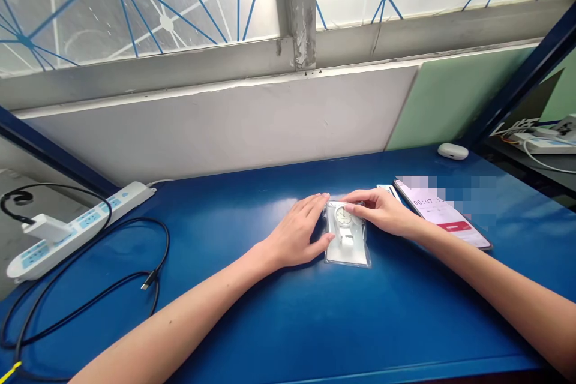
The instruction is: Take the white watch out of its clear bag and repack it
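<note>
A wristwatch (344,216) with a round pale dial and light strap lies in a clear plastic bag (348,258) with a white card, flat on the blue table. My left hand (297,233) lies open along the bag's left edge, fingers stretched out and thumb tip touching that edge. From the right, my right hand (382,211) pinches the bag's upper right part, its thumb over the dial and its index finger at the top edge. The finger undersides are hidden.
A phone (450,216) showing a timer lies right of my right hand, partly over a small card (387,191). Further back sits a white earbud case (453,151). At left are a power strip (96,216) with a plugged-in charger (47,234) and a looped black cable (165,246).
</note>
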`<state>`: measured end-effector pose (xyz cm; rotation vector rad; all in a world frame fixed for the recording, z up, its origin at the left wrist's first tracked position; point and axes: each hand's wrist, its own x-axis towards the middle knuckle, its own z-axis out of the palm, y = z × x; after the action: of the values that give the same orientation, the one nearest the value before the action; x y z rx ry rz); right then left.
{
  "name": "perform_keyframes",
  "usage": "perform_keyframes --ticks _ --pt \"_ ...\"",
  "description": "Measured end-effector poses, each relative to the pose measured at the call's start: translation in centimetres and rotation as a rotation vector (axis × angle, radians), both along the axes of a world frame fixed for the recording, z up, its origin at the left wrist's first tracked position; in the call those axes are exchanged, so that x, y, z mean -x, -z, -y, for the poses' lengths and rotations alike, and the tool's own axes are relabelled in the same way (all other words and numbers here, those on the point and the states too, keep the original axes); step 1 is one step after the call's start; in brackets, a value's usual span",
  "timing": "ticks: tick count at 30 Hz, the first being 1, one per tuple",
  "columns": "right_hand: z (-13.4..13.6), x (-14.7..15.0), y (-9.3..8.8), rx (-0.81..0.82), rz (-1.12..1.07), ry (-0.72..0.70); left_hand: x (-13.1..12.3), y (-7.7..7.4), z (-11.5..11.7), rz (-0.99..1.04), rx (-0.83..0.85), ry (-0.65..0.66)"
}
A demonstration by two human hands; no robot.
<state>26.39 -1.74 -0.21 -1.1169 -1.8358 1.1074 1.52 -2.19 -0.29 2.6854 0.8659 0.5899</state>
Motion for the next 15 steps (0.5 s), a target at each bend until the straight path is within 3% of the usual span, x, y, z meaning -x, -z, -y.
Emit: perform_keyframes --ticks 4,9,15 --pt "0.1 0.6 0.7 -0.054 0.001 0.11 0.0 -0.3 -0.1 -0.005 0.005 0.018" --pt "-0.1 1.1 1.1 -0.156 0.069 0.128 0.0 -0.3 -0.3 -0.025 0.048 0.095" --pt "0.7 0.2 -0.6 -0.406 0.349 0.07 -0.1 -0.2 -0.2 -0.038 0.085 0.058"
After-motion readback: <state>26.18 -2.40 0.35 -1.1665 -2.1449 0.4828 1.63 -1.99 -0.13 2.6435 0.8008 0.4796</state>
